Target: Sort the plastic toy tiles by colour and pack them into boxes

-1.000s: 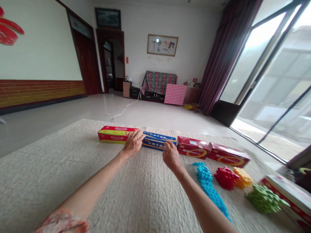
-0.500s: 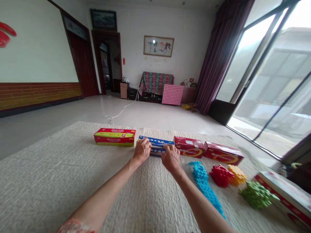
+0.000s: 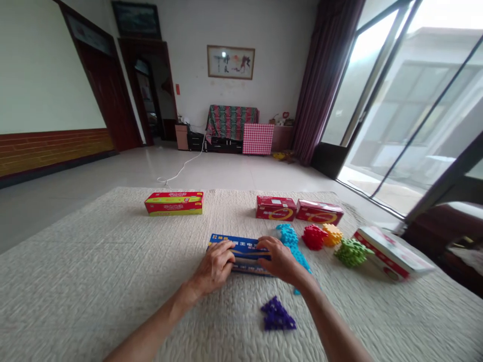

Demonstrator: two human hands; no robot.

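Note:
A blue battery box with white lettering lies lengthwise on the cream quilted mat, in front of me. Curled over its left end are the fingers of my left hand. My right hand grips the right end, its thumb on the front side. Parts of both box ends are hidden behind my hands. Close to my right hand is a chain of light-blue interlocking plastic pieces, partly covered by my wrist. A purple cluster of such pieces lies nearer to me.
Beyond, a red-and-yellow box stands at left and two dark red boxes, one left, one right, stand at right. Red, orange and green piece clusters lie before a white-and-red box.
Both hands have brought the blue battery box toward me, out of the row of boxes, leaving a gap there. My view has tilted down, and the purple cluster now shows.

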